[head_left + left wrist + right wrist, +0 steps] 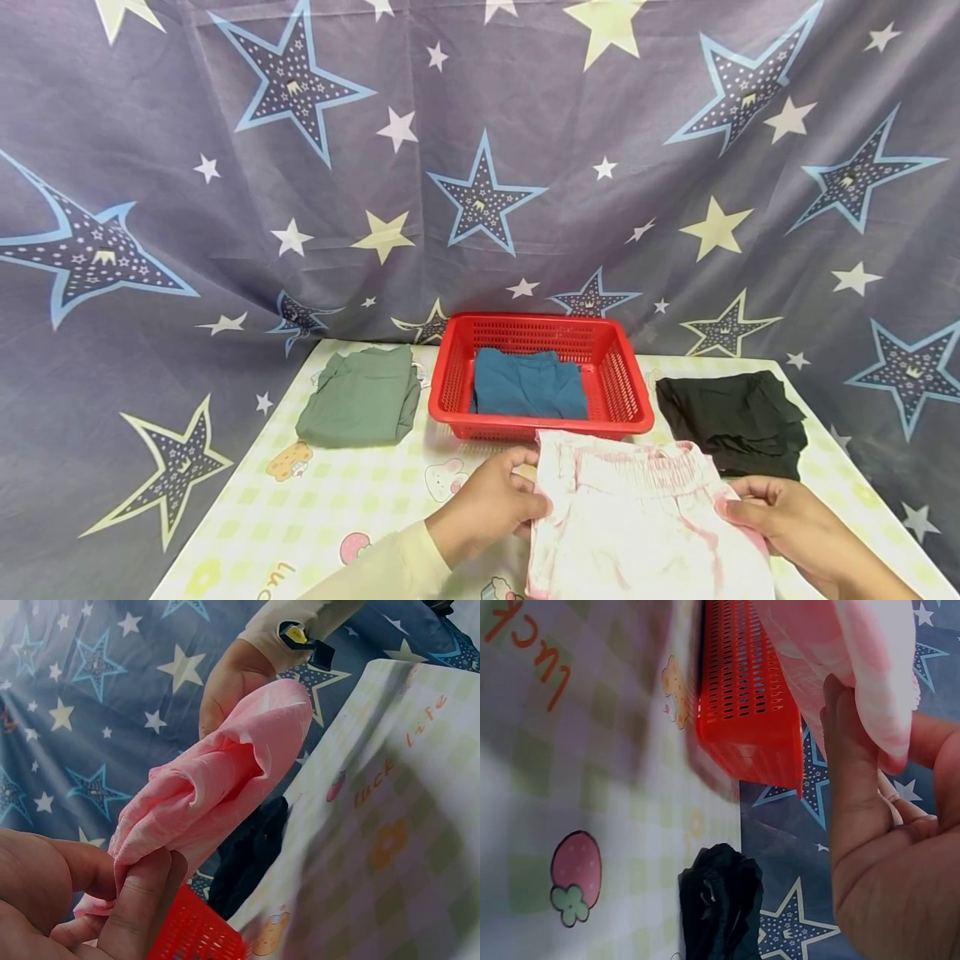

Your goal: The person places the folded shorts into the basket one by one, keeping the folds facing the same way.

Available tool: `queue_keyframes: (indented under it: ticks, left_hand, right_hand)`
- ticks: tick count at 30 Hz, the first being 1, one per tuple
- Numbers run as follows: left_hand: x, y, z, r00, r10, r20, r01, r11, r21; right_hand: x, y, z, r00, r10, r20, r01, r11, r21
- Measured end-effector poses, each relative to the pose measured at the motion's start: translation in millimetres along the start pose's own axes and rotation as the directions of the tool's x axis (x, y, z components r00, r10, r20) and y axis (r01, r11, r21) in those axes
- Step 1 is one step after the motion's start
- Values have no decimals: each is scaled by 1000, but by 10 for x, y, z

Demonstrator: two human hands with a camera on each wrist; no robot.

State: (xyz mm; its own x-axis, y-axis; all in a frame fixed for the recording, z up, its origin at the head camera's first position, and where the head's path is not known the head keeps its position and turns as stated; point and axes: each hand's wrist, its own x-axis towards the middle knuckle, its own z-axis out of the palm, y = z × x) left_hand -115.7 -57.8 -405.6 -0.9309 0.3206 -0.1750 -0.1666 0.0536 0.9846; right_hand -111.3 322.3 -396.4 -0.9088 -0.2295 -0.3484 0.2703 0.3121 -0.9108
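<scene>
Pink and white pants (645, 517) with a gathered elastic waistband hang folded between both hands, in front of the basket in the head view. My left hand (491, 504) pinches their left edge between thumb and fingers; the left wrist view shows the pink cloth (202, 787) folded in layers there. On the opposite edge, my right hand (787, 525) pinches the cloth with thumb and fingers. Behind the pants stands a red plastic basket (487, 429), with a folded blue garment (528, 383) lying inside it.
A folded green garment (363, 396) lies left of the basket, and a folded black garment (735, 421) lies to its right. The table wears a checkered cloth (247, 517) with cartoon prints. A star-patterned curtain (345, 192) hangs behind the table.
</scene>
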Motion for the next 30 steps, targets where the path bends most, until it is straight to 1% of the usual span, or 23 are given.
queue_keyframes:
  ticks: [7,15,20,27,30]
  left_hand:
    - [-12,78,-88,1000,1,-2,-1,1000,-14]
    - [-36,144,-205,1000,2,13,-2,1000,-25]
    - [-72,174,-298,1000,8,14,-8,1000,-18]
    - [-105,203,-399,1000,13,9,-12,1000,-10]
    - [-111,216,-434,1000,17,11,-17,1000,-19]
  right_hand:
    - [15,-112,48,1000,-13,9,13,1000,-19]
    - [22,-244,143,999,-23,-43,20,998,-61]
    - [43,-307,226,997,-32,-66,27,997,-68]
    - [65,-361,307,997,-78,-23,77,997,-27]
    - [82,-381,343,996,-86,-12,86,996,-11]
